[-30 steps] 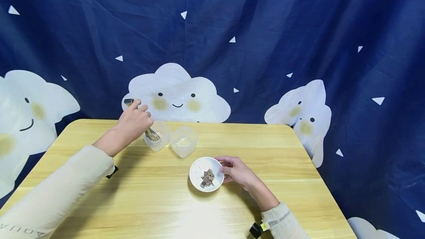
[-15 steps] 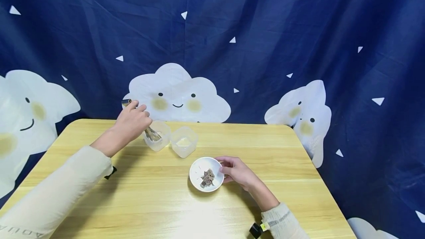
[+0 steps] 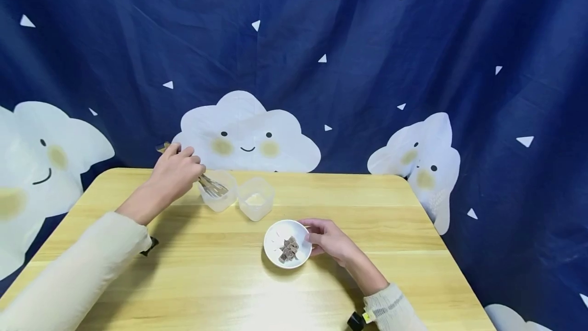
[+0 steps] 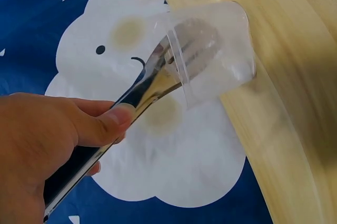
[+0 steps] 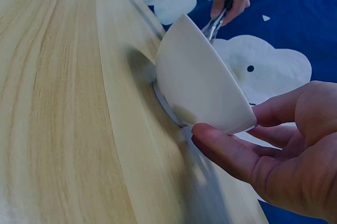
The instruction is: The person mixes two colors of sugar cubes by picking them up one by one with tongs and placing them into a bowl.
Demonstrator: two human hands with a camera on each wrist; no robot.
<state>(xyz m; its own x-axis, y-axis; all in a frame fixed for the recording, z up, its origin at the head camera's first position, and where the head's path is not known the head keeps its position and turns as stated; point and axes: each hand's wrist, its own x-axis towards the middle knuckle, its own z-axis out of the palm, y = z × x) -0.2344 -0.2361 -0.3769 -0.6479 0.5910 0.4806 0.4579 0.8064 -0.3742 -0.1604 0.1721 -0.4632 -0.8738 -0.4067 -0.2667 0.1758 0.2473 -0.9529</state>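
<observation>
My left hand [image 3: 176,175] grips metal tongs [image 4: 145,84] by the handles, with the thumb pressed along one side in the left wrist view. The tong heads reach down inside a translucent plastic cup [image 4: 237,40], the left one of two near the table's back edge. Whether anything sits between the tong heads is not clear. With my right hand [image 3: 332,240] I hold the right rim of a small white bowl [image 5: 197,77], thumb and fingers at its edge. The bowl stands on the table and contains several brown cube-like pieces [image 3: 289,249].
A second translucent cup [image 3: 255,212], with something pale at its bottom, stands right beside the first. The wooden table [image 3: 358,218] ends at a dark blue curtain [image 3: 294,40] printed with white clouds. A black strap piece [image 3: 356,321] hangs by my right sleeve.
My left hand has shifted slightly left and down, so the tongs lean lower over the left cup. The head view has tilted a little. My right hand stays on the bowl.
</observation>
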